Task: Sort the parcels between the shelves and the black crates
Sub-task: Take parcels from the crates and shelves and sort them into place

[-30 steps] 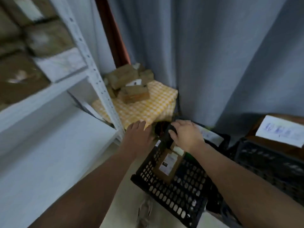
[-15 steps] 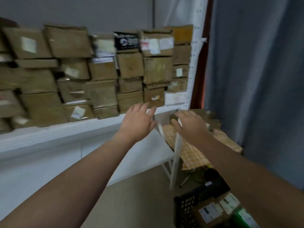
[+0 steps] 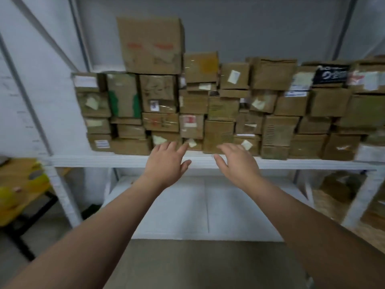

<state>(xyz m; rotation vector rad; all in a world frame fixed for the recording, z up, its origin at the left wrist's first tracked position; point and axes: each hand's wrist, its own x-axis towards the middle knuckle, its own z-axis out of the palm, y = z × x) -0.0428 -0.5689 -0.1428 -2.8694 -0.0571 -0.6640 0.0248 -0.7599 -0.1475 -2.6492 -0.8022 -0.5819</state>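
Several brown cardboard parcels (image 3: 217, 109) are stacked in rows on the white shelf (image 3: 116, 159), most with white labels. A bigger box (image 3: 150, 45) tops the stack at the left. My left hand (image 3: 166, 163) reaches out, fingers straight and spread, in front of the shelf's front edge, just below the bottom row. My right hand (image 3: 237, 163) is stretched out beside it, fingers spread, holding nothing. Both hands are close to the lowest parcels (image 3: 216, 134); whether they touch them I cannot tell. No black crate is in view.
A lower white shelf board (image 3: 204, 207) lies bare under the hands. A yellow-topped table (image 3: 18, 184) with black legs stands at the left. More brown boxes (image 3: 337, 186) sit on a checked cloth at the lower right. White shelf uprights (image 3: 362, 197) frame both sides.
The view has swung left from the black crate and curtain to the middle of the shelf. Both empty hands have risen and reached forward toward the bottom row of parcels.
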